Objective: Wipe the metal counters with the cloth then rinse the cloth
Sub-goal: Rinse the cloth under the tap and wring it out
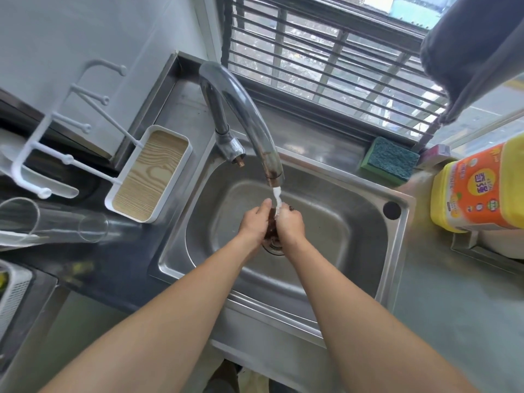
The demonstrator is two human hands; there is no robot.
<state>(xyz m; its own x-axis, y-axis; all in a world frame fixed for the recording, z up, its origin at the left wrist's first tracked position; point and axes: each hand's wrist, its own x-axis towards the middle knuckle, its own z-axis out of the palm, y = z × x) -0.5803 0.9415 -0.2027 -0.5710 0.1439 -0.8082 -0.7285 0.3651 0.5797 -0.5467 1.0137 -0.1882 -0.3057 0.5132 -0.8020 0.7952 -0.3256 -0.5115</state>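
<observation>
Steel sink point(326, 222) under window, dark cloth point(270, 222) bunched between both grips, left hand point(253, 224) and right hand point(290, 224) squeezing it, tap point(243, 117) water hitting it, sponge point(390, 161) nearby

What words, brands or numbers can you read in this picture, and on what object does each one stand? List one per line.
Yellow detergent bottle: the orange label carries large characters in a yellow circle and smaller print around it, all too blurred to read.
Small pink box behind the bottle: no print can be made out.
Sponge, tap, sink, white tray: no text shows.
</observation>
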